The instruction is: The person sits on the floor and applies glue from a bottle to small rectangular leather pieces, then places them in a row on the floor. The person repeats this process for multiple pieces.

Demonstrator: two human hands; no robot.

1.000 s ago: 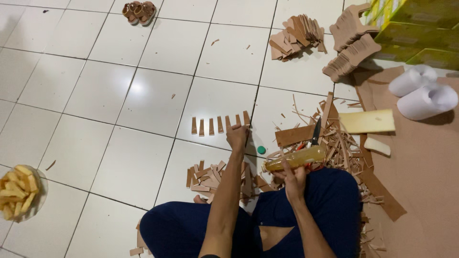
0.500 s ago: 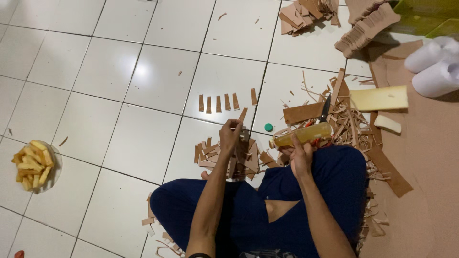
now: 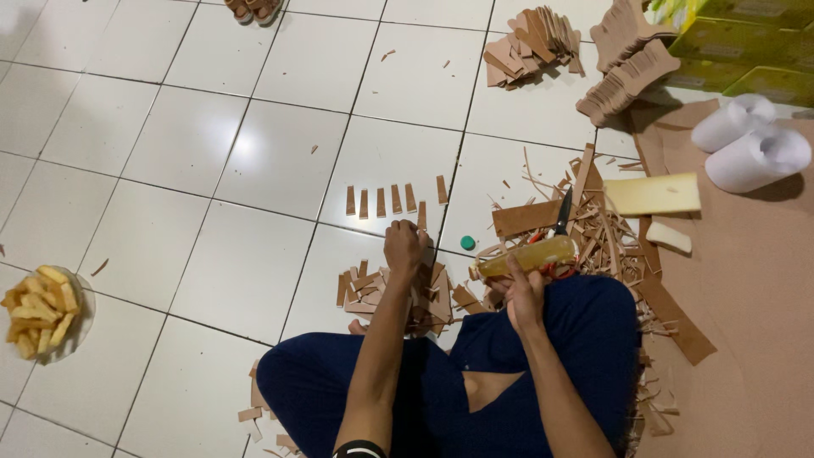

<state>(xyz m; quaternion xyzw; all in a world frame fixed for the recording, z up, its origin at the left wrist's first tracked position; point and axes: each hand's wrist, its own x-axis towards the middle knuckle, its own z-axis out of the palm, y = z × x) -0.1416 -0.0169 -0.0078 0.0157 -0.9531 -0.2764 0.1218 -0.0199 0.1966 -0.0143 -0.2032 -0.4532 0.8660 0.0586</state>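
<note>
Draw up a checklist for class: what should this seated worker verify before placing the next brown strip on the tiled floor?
1. Left hand grips a strip: ok, one stands up from it.
2. Right hand holds the yellowish bottle: ok.
3. Green cap off the bottle: ok, on the tile.
4. Row of laid strips evenly spaced: not ok, the rightmost sits apart.
5. Strip glued: cannot tell.
</note>
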